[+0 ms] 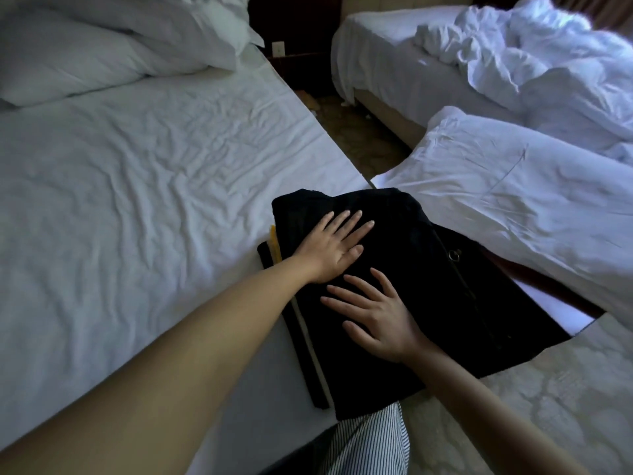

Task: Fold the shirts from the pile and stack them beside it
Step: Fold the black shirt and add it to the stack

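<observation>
I start with my left hand (pixel 337 246): it lies flat, palm down, fingers straight and slightly spread, gripping nothing and pressing on the folded black shirt (pixel 411 296). The fingertips point toward 1 o'clock. My right hand (pixel 373 320) sits just beside it at 5 o'clock, also flat and released, with its spread fingers pointing toward 10 o'clock across the same cloth. The two hands are near each other, but I cannot tell whether they touch.

The black shirt lies directly under both palms and spreads out from them, mostly toward 3 o'clock. It tops a stack (pixel 310 341) whose edges show at 9 o'clock of my hands: a yellow edge (pixel 275 242), a pale white edge and a black bottom layer. At 3 o'clock of the left hand, a zip with a small metal ring (pixel 454 256) shows on dark material; I cannot tell what it belongs to.

The stack rests on the near corner of a bed (pixel 137 200) with a creased white sheet that runs off toward 10 o'clock, where pillows (pixel 85 56) lie. At 2 o'clock there is a white pillow (pixel 513 200), and beyond it a second bed (pixel 376 73) carries a rumpled duvet (pixel 531 63). Striped fabric (pixel 370 443) shows at 6 o'clock.
</observation>
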### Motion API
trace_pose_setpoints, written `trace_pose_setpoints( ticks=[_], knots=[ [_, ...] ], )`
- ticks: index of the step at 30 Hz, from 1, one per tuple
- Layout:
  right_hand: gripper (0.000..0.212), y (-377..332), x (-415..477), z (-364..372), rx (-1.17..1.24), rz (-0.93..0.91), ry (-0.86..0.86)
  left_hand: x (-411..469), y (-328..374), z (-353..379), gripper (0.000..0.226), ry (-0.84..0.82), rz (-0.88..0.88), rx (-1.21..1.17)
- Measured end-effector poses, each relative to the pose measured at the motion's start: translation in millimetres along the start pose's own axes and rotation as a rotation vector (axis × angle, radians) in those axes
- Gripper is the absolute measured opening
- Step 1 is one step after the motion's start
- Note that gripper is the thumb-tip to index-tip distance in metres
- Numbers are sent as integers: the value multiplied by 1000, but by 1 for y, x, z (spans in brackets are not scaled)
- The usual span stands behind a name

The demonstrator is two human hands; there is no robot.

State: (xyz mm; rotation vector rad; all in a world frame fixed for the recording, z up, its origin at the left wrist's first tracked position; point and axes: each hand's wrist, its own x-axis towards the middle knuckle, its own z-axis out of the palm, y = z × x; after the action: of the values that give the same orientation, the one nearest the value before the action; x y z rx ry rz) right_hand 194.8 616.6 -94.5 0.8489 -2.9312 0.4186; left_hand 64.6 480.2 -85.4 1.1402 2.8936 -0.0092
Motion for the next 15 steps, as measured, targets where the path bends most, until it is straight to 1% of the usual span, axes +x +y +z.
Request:
trace_pose_setpoints(
  ticks=[2, 4, 5, 8, 9, 10, 12, 13, 14, 15],
  knots=[
    [48, -4, 3, -2, -34, 13, -5, -30, -13, 5, 54, -14, -14, 28],
    [53, -13, 8, -6, -71, 25, -12, -67, -30, 8, 52, -55, -47, 14],
    [60, -12, 10, -10, -83, 50, -29, -77, -37, 10, 51, -89, -62, -19],
    [92, -25, 23, -17, -70, 109, -87, -130, -64, 14, 53, -187, -161, -111],
    [96, -33, 30, -19, -73, 115, -97, -147, -73, 16, 53, -206, -179, -107],
    [93, -43, 39, -20, -78, 108, -98, -163, -82, 18, 53, -216, -190, -93],
    [78, -66, 62, -19, -91, 72, -93, -195, -102, 20, 52, -208, -216, -55],
    [70, -78, 74, -17, -100, 50, -99, -210, -112, 19, 55, -195, -231, -32],
    [64, -89, 86, -14, -108, 30, -116, -224, -122, 19, 66, -180, -250, -21],
    [62, -101, 98, -10, -107, 5, -128, -236, -131, 18, 77, -168, -278, -18]
  ],
)
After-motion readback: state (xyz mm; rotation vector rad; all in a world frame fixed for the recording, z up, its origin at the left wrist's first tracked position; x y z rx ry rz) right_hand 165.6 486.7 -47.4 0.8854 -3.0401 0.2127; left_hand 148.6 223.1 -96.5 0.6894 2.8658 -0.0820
